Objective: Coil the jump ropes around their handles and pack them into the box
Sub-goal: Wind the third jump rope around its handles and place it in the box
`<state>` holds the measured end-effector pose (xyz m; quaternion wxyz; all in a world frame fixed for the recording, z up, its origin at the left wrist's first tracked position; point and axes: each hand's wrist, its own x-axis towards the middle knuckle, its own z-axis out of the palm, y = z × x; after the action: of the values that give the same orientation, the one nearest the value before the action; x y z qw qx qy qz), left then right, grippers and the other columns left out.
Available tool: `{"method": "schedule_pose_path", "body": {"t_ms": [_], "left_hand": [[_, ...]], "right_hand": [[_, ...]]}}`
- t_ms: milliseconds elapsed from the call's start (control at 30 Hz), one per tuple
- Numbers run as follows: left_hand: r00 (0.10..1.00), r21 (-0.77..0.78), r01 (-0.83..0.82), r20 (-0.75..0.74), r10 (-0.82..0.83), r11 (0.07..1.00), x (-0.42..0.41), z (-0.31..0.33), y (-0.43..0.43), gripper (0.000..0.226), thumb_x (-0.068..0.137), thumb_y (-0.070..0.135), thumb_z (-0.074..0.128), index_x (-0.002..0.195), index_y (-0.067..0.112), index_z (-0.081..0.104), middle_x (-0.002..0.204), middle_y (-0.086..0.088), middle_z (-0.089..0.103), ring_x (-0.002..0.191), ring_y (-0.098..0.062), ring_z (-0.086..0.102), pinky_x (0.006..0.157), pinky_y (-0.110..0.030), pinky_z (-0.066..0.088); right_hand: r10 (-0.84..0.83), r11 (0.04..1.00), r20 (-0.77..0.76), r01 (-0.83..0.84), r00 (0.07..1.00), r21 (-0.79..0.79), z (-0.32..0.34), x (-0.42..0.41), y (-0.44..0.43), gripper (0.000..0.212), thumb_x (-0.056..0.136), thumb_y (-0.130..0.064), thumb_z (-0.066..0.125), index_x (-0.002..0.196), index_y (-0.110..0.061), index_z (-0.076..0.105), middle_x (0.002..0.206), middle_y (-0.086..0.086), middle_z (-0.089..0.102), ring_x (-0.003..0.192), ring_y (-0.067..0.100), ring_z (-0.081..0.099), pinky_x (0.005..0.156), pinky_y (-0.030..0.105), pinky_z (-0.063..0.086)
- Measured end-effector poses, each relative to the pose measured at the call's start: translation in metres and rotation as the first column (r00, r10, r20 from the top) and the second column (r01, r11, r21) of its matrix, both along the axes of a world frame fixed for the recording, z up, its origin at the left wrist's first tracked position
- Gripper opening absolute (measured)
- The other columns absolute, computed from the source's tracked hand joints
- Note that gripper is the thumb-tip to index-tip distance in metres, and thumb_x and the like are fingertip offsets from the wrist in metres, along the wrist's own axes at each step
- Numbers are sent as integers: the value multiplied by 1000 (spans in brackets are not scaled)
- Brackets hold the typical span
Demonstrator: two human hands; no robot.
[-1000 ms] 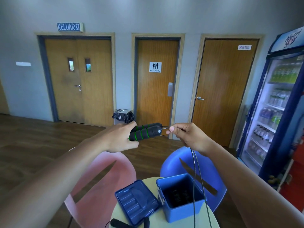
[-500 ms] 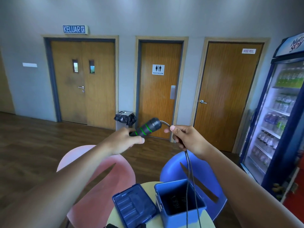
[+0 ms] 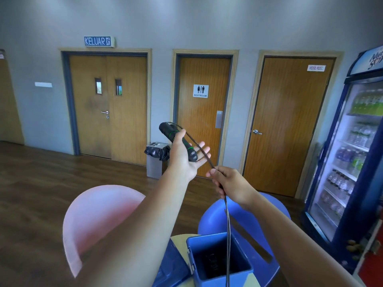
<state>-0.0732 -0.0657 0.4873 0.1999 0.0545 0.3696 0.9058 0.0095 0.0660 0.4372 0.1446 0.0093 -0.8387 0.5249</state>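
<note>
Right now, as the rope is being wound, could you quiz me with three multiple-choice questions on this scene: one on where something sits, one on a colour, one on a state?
1. Where is the blue box?
A. on the pink chair
B. on the round table
C. on the floor by the bin

2. What colour are the rings on the black jump rope handles?
A. green
B. red
C. white

3. How is the left hand?
A. closed in a fist
B. empty
C. fingers spread, handles across the palm

Answers:
1 B, the box stands on the pale round table, open.
2 A, thin green bands circle the grips.
3 C, the thumb pins the handles while the right hand pinches the rope.
</note>
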Motion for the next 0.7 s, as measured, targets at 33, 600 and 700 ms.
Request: {"method": "schedule_pose_path", "body": {"t_ms": [33, 600, 700], "left_hand": [[1000, 25, -23, 12, 23, 999, 0, 5, 8, 43, 93, 47, 65, 114, 11, 54, 102, -13, 68, 86, -29, 71, 92, -53, 57], [234, -571, -814, -493, -838, 109, -53, 3, -26, 71, 77, 88, 36, 125, 38, 48, 90, 0, 66, 80, -23, 64, 67, -34, 50], [82, -523, -843, -361, -929, 128, -40, 9, -34, 78, 74, 94, 34, 131, 43, 49, 94, 4, 68, 84, -19, 62, 73, -35, 52]], "right_hand": [[1, 1000, 7, -2, 1000, 14, 1, 2, 3, 30, 106, -26, 44, 102, -5, 65, 66, 1, 43, 50, 13, 41, 49, 26, 40], [13, 845, 180, -107, 984, 523, 64, 37, 81, 17, 96, -35, 62, 106, -25, 72, 66, -23, 64, 57, -7, 54, 55, 10, 36], [50, 846, 117, -104, 992, 523, 80, 32, 81, 19, 97, -34, 60, 100, -22, 74, 51, -22, 54, 45, -4, 47, 47, 6, 32]]}}
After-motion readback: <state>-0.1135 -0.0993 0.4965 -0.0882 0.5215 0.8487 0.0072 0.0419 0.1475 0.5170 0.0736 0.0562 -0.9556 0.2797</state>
